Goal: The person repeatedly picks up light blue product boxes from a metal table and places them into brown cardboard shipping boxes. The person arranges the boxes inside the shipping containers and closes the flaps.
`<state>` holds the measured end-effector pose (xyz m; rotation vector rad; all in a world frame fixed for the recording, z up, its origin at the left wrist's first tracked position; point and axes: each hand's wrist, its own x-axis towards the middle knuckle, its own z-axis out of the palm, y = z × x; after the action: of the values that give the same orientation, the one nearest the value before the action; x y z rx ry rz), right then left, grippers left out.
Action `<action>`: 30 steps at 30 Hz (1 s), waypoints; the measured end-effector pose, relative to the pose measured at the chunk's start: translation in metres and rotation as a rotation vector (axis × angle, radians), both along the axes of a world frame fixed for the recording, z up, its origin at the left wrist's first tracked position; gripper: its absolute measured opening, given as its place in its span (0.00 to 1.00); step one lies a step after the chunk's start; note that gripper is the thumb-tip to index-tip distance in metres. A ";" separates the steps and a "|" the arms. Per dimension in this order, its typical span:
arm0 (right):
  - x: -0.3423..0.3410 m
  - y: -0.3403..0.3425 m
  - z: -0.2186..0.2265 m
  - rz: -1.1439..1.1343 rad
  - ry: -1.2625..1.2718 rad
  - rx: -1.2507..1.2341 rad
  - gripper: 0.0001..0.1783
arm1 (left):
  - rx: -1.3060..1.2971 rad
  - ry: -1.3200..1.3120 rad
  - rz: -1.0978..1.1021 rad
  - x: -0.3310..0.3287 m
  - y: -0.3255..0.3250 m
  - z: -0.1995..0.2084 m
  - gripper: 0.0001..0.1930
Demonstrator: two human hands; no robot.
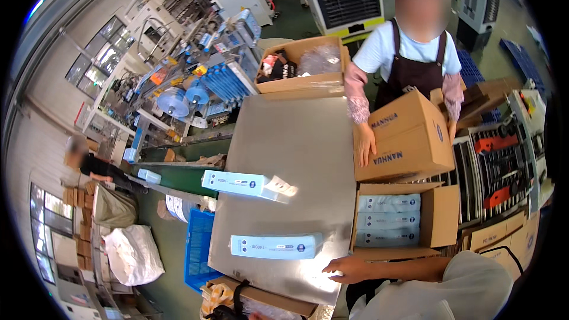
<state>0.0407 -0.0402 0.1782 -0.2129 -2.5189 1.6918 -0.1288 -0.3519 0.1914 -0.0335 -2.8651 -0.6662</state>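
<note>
right hand: palm down, fingers partly extended and slightly bent, with a gap between them; no object is visible in the grasp. it is at the near right edge of the metal table; whether the fingertips touch the surface cannot be told. left hand: not visible.

nearest to the right hand is the near light-blue pack, apart from the fingers. it lies lengthwise across the table, a placement that probably keeps it stable and within reach. the far light-blue pack lies beyond it, one end projecting past the left table edge.

beside the right table edge, the open carton contains light-blue packs, three visible in parallel. its flaps are spread outward, presumably to leave the mouth unobstructed. behind it, a co-worker holds a tilted carton with hands on opposite sides, likely for balance.

at the left table edge is a blue crate; at the far end, a cardboard box holds clear plastic wrapping.
</note>
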 end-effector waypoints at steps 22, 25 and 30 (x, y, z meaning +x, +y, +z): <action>0.020 0.155 -0.086 -0.280 -0.285 0.373 0.12 | -0.007 0.063 -0.443 -0.013 0.190 -0.031 0.24; -0.113 0.165 -0.038 -0.238 -0.017 0.466 0.18 | 0.053 -0.219 -0.374 -0.037 0.196 -0.047 0.29; -0.300 0.160 0.008 -0.212 -0.107 0.603 0.40 | 0.286 -0.254 -0.397 -0.036 0.224 -0.045 0.34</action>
<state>-0.2588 0.1193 0.1864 -0.4982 -2.8192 0.8150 -0.1644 -0.1274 0.1463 -0.5205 -2.9930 -1.2302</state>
